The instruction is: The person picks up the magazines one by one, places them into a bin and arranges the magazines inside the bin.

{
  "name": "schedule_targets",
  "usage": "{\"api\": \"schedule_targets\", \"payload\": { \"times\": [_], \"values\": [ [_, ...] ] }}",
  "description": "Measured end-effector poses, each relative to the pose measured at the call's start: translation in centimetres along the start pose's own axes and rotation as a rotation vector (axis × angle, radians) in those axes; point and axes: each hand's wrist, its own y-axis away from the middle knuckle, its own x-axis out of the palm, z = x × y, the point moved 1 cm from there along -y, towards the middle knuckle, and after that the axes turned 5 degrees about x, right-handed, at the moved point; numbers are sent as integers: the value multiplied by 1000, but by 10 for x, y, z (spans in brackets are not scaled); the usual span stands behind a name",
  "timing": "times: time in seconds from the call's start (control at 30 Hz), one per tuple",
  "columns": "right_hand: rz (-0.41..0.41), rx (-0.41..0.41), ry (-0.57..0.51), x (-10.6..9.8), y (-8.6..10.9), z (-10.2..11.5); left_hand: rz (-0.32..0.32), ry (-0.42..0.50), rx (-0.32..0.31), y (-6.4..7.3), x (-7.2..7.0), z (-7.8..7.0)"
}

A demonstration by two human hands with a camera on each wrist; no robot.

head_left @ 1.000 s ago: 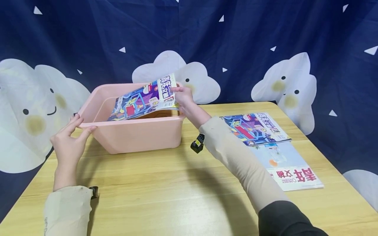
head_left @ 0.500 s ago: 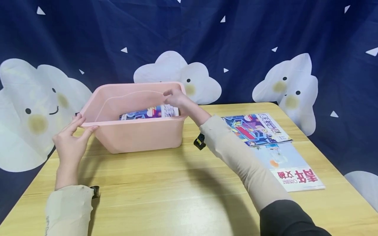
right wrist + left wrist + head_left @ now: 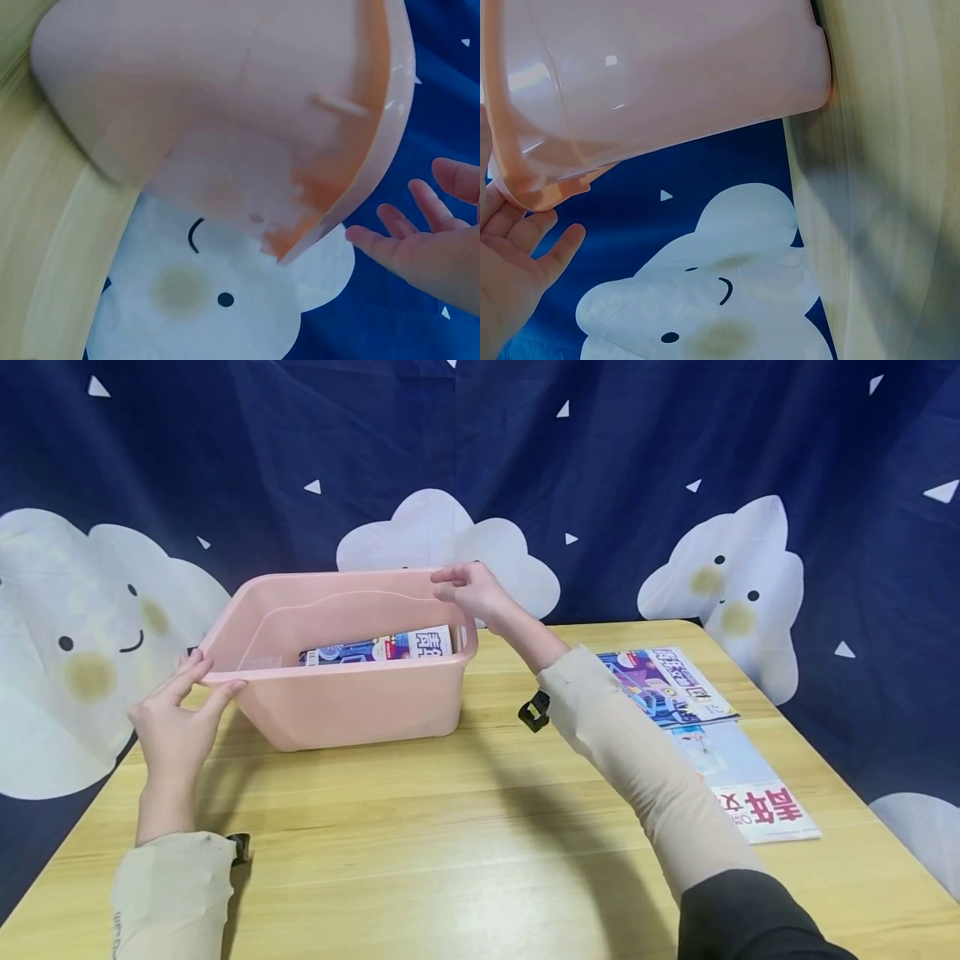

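A pink plastic bin (image 3: 367, 706) stands on the wooden table. Inside it lies a magazine (image 3: 382, 646) with a blue and purple cover, its lower part hidden by the front wall. My left hand (image 3: 176, 718) holds the bin's left front corner, thumb on the front rim and fingers along the left side; the left wrist view shows those fingers (image 3: 529, 229) at the rim. Just over the right end of the bin, my right hand (image 3: 474, 593) hovers with loosely bent fingers and nothing in them. In the right wrist view its fingers (image 3: 427, 206) are spread apart from the rim.
At the table's right side lies another blue and purple magazine (image 3: 667, 685), partly overlapping a pale magazine (image 3: 750, 777) with red lettering. My right forearm hides part of both. Behind the table (image 3: 420, 860) hangs a dark blue curtain (image 3: 600, 460) with white clouds.
My right hand has let go of the magazine, which dropped into the bin, and has since moved slightly up and right over the rim. The left hand has stayed on the corner.
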Motion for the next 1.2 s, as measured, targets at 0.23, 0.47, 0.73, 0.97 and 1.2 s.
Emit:
{"api": "schedule_targets", "payload": {
  "times": [0.23, 0.47, 0.73, 0.97, 1.2],
  "values": [
    [-48, -67, 48, -11, 4, -10, -2, -6, 10, 1, 0, 0],
    [-101, -142, 36, -26, 4, -26, -5, -9, 12, 1, 0, 1],
    [-157, -239, 149, -43, 6, -46, -3, -15, 3, 1, 0, 0],
    [-164, -261, 195, -54, 14, -58, -13, -6, 14, 1, 0, -1],
    [-211, -257, 251, -65, 18, -74, -11, -3, 6, 1, 1, 0]
  ]
}}
